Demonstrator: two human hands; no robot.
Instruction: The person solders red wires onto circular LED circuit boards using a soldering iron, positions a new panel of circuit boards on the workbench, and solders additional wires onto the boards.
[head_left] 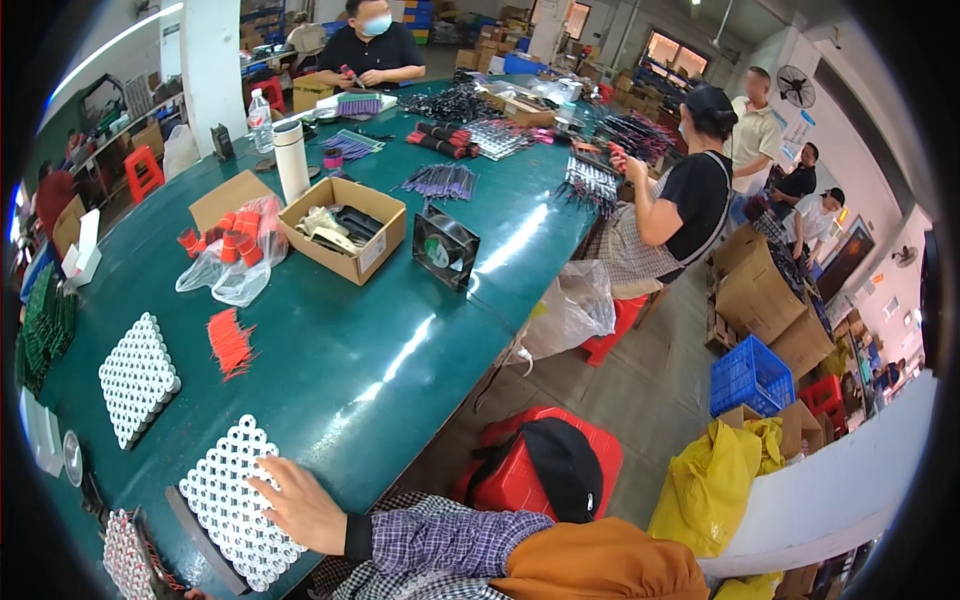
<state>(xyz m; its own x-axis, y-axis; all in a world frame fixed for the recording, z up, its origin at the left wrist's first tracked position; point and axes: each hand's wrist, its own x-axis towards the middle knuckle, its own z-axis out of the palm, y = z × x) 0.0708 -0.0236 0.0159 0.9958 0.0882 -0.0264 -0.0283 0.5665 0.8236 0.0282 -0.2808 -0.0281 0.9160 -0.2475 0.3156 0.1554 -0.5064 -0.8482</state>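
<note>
R hand lies on the near white grid, fingers loosely spread, gripping nothing — prob. steadying it on the bench, w/ a dark bar along its L side. L hand: sliver at lower edge, grip can't tell. 2nd white grid sits apart — prob. kept within reach.

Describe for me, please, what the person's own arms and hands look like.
The right hand is bare, with no glove to be seen. A black cuff circles the wrist; above it, a wrinkled purple checked sleeve covers the forearm, and the fabric nearer the shoulder is plain orange-brown. The left hand and arm cannot be made out clearly.
</note>
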